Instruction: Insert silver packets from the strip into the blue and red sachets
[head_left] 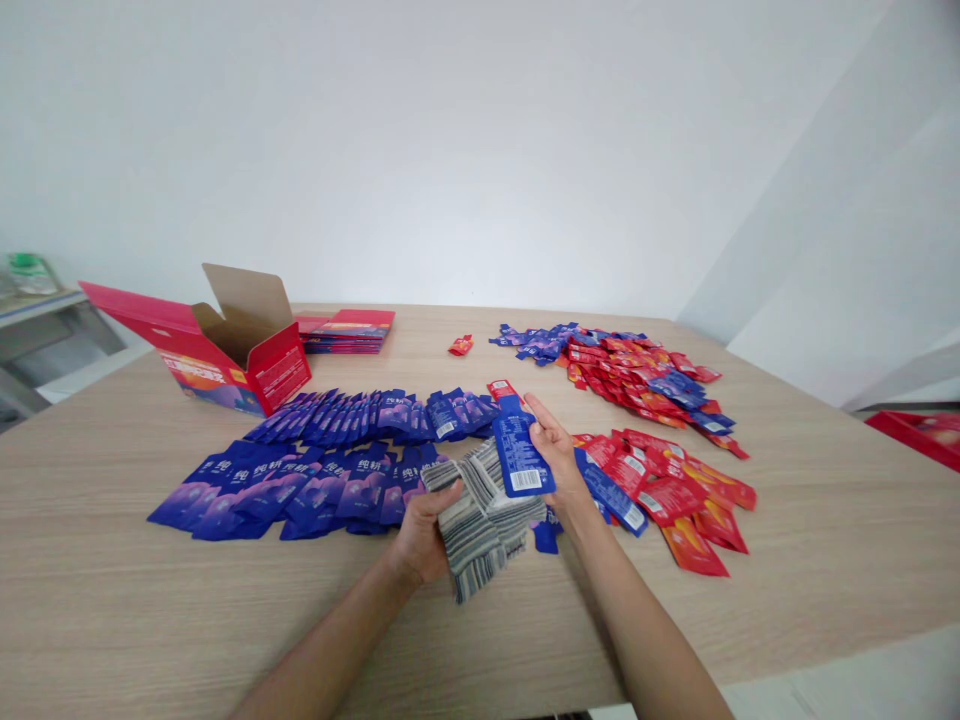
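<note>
- Striped cloth bundle (469, 530): held above the worktop (480, 640), in front of the person. The left hand (421, 535) has its thumb on the upper face and its fingers clamped from beneath, which probably stops the loose layers from sliding apart.
- Blue pouch (519, 455): pinched at its side edge by the right hand (555, 455), thumb on the printed face. The outer fingers extend away from it, leaving the barcode exposed. The pouch overlaps the cloth in view; contact cannot be confirmed.
- Red packet (501, 390): partly hidden behind the blue pouch; whether it is held cannot be determined.
- Blue pouch rows (322, 490): fanned in overlap left of and beyond the cloth, likely so that single pouches separate readily.
- Red pouches (671, 500): loosely overlapped on the right, near a mixed heap (630, 375).
- Open carton (281, 370): at left, flaps raised, giving access from above.
</note>
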